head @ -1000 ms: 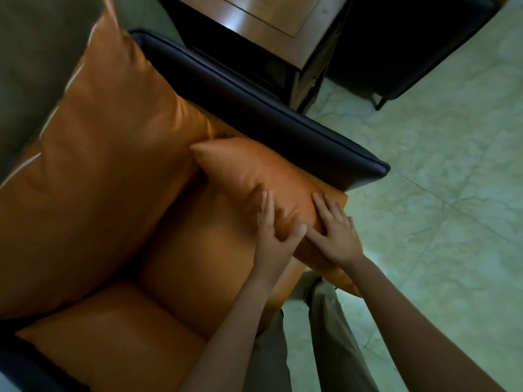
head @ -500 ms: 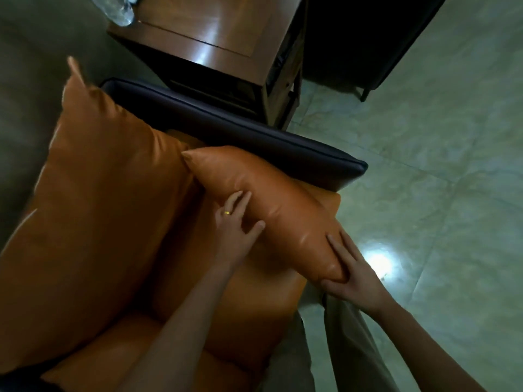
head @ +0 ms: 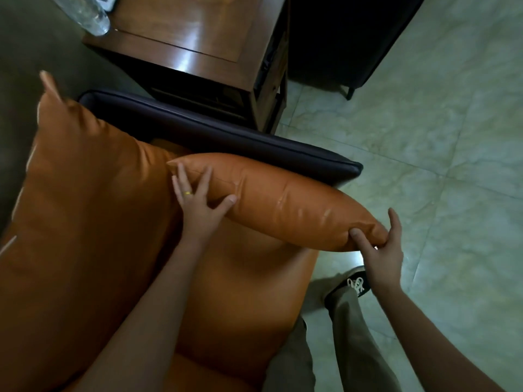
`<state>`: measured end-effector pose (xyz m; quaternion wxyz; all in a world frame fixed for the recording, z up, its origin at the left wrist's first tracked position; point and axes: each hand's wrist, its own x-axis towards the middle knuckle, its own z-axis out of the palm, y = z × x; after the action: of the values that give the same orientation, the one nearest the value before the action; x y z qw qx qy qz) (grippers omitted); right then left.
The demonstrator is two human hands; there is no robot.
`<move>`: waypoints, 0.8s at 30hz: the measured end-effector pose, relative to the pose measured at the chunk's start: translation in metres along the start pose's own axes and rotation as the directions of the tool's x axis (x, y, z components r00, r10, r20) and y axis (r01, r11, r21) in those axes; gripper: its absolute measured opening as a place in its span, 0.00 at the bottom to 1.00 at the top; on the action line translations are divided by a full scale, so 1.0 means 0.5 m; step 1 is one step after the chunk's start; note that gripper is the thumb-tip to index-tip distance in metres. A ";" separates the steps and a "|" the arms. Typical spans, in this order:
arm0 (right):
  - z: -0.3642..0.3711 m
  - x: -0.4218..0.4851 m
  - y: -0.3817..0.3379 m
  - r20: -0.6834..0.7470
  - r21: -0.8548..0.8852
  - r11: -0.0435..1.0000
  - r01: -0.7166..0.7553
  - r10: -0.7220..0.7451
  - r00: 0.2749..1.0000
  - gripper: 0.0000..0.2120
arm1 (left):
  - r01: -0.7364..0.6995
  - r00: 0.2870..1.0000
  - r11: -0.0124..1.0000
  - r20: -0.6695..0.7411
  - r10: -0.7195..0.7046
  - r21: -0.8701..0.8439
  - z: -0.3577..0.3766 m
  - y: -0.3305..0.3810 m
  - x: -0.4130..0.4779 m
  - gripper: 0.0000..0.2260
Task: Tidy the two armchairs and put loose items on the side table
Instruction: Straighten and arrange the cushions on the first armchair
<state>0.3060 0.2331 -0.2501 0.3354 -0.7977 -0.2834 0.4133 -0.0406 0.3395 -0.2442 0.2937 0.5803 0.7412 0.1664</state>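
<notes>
Your hands have moved apart since a moment ago: your left hand (head: 198,205) now presses, fingers spread, on the back end of the small orange leather cushion (head: 283,205), while your right hand (head: 379,244) has its grip pinched on the front corner. The cushion lies along the dark leather armrest (head: 226,134). Keep both ends level and seat it snugly. A clear plastic bottle (head: 87,12) sits on the glossy wooden side table (head: 184,32) tabletop; I cannot tell its contents.

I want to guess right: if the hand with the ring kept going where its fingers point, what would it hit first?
The left hand rests on the small cushion; past its corner, probably the dark armrest, though depth is unclear.
</notes>
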 end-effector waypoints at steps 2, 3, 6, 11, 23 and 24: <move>0.014 -0.011 0.023 0.051 0.111 0.990 -0.088 0.083 0.995 0.43 | 0.073 0.997 0.995 -0.026 -0.075 -0.064 -0.009 -0.003 0.016 0.40; 0.023 -0.012 0.030 0.089 0.168 0.978 -0.125 0.111 0.990 0.44 | 0.080 0.996 0.993 -0.031 -0.083 -0.087 -0.011 -0.003 0.023 0.41; 0.042 -0.007 0.033 0.147 0.189 0.974 -0.121 0.094 0.985 0.44 | 0.144 0.987 0.970 -0.044 -0.155 -0.199 -0.010 -0.005 0.040 0.46; 0.031 -0.002 0.027 0.107 0.120 0.992 -0.035 0.022 0.994 0.34 | 0.148 0.986 0.942 -0.029 -0.164 -0.300 -0.032 -0.019 0.087 0.44; 0.049 0.049 -0.057 -0.072 -0.080 0.996 -0.037 0.031 0.997 0.45 | 0.166 0.984 0.965 -0.035 -0.177 -0.204 -0.049 -0.018 0.104 0.43; 0.052 0.046 -0.055 -0.090 -0.087 0.996 -0.024 0.017 0.996 0.45 | 0.175 0.982 0.957 -0.023 -0.186 -0.232 -0.042 -0.015 0.105 0.43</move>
<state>0.2907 0.2749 -0.2509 0.3077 -0.8322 -0.2780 0.3680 -0.0677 0.3899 -0.2454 0.3562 0.4685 0.7732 0.2362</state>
